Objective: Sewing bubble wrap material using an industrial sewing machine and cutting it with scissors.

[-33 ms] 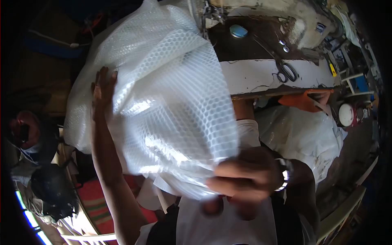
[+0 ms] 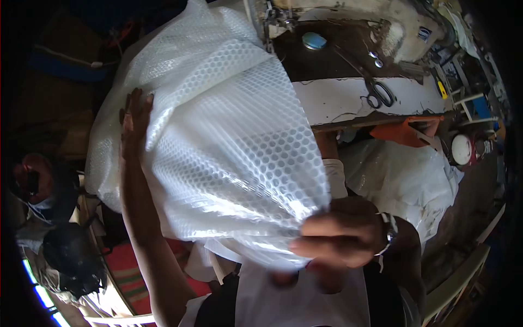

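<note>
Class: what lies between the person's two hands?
In the head view, only bubble wrap spans from left hand to right hand.

One sheet of bubble wrap (image 2: 218, 136); two hands, left hand (image 2: 135, 122) and right hand (image 2: 340, 234); one wristwatch (image 2: 389, 231); one pair of scissors (image 2: 379, 94); one blue round disc (image 2: 314, 40); one orange cloth (image 2: 403, 132); one worktable (image 2: 338, 101).

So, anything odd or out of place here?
Nothing damaged or spilled. The bubble wrap is bunched in the right hand with the left hand flat on it; scissors lie on the table.
</note>
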`<state>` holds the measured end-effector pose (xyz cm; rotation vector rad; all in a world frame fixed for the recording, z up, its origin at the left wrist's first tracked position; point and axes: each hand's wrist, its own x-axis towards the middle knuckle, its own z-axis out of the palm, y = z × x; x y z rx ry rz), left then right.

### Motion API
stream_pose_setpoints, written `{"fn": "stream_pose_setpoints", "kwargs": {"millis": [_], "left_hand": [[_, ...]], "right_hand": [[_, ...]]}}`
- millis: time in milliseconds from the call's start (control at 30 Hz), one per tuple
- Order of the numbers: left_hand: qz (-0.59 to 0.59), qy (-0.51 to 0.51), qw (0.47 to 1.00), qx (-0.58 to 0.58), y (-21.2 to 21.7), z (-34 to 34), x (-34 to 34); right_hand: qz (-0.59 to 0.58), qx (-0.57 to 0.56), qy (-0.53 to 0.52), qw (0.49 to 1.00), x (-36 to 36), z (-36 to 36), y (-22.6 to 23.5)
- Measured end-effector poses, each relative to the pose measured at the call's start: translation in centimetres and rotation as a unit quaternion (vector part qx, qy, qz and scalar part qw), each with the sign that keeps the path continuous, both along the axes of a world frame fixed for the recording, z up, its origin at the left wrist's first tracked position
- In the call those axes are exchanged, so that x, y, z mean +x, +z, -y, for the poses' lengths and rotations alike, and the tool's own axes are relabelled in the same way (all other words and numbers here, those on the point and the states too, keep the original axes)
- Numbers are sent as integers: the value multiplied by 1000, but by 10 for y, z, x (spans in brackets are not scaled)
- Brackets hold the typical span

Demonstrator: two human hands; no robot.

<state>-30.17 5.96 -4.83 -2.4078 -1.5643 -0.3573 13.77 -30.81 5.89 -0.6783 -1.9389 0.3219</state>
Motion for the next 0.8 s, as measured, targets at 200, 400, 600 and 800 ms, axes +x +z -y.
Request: {"fn": "stream_pose_setpoints", "kwargs": {"millis": [200,400,600,800], "left_hand": [[18,-30,999,-32,19,-65,34],[194,-147,951,-192,120,-12,156],[145,-318,881,-320,91,59,229],[-79,-290,948,-104,121,108,227]], "right_hand": [[183,-305,11,934,14,39,-132],[118,-459,12,880,19,19,-180],[92,-457,25,884,19,15,-184],[140,-442,12,886,15,15,-185]]}}
